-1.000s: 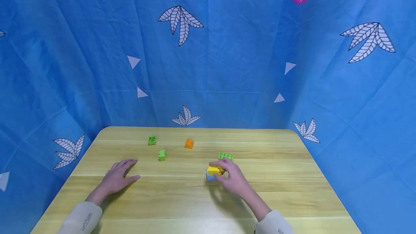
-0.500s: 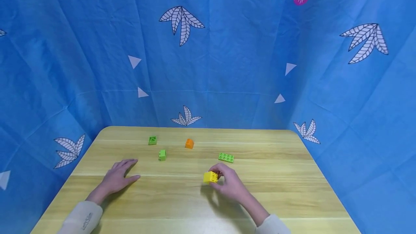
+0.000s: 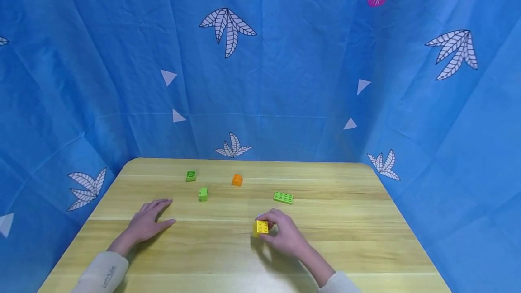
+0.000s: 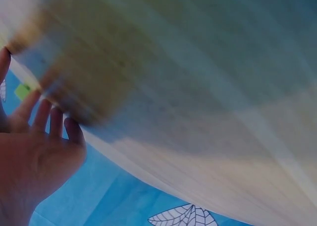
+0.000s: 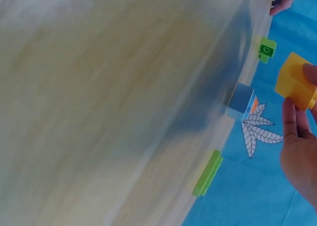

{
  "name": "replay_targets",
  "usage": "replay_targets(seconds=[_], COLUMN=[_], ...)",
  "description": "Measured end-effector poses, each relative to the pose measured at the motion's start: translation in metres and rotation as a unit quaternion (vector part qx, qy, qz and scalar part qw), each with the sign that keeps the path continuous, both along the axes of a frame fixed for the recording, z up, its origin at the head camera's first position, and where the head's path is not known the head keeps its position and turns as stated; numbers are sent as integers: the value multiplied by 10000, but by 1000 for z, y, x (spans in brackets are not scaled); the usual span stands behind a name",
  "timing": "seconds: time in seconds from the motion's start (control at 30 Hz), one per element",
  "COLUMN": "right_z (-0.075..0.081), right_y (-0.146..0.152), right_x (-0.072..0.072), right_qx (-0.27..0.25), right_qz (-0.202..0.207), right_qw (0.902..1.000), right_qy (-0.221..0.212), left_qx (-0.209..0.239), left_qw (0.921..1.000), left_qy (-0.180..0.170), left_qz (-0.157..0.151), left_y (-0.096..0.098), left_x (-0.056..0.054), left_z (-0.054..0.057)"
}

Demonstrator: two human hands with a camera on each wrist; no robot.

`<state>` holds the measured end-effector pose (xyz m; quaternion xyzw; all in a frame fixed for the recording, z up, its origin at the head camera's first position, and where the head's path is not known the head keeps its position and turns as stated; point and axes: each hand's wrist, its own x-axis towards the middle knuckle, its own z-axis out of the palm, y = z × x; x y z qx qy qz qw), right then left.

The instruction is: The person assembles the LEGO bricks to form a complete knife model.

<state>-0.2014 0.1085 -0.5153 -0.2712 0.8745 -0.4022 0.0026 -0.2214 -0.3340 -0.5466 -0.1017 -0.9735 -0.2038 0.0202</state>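
My right hand (image 3: 281,233) pinches a yellow toy building brick (image 3: 262,227) between thumb and fingers, its studs facing the head camera. In the right wrist view the yellow brick (image 5: 293,82) is held up off the wooden table. A blue brick (image 5: 241,102) stands on the table there; from the head it is almost wholly hidden behind the right hand and yellow brick. Fingers spread, my left hand (image 3: 146,222) rests on the table at the left and holds nothing. Nearest to it is a light green brick (image 3: 203,194).
Farther back on the table (image 3: 325,220) lie a green brick (image 3: 191,176) at the left and an orange sloped brick (image 3: 237,180) in the middle. A flat green brick (image 3: 283,197) with several studs lies beyond the right hand. A blue patterned cloth (image 3: 260,80) hangs around the table.
The right hand has moved slightly nearer and to the left with the yellow brick, which has turned so its studs show. The left hand stays where it was.
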Motion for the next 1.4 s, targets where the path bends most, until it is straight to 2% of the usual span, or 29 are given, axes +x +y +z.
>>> replay_targets(seconds=[0.23, 0.43, 0.67, 0.97, 1.4], right_z=[0, -2, -7, -10, -10], right_y=[-4, -7, -7, -11, -18], right_x=[1, 5, 9, 14, 14], right_qx=[260, 556, 677, 735, 921], right_qz=[130, 101, 109, 96, 234], right_qw=[9996, 9983, 9971, 9960, 9949], right_qy=[46, -159, -320, -502, -347], left_qx=[19, 17, -56, -46, -59], left_qw=[10000, 10000, 10000, 10000, 10000], left_qy=[39, 26, 64, -16, -6], left_qz=[-11, 4, -46, -33, -31], left_y=[-1, -2, 0, 1, 3], left_x=[1, 3, 2, 0, 0], left_z=[2, 2, -1, 1, 2])
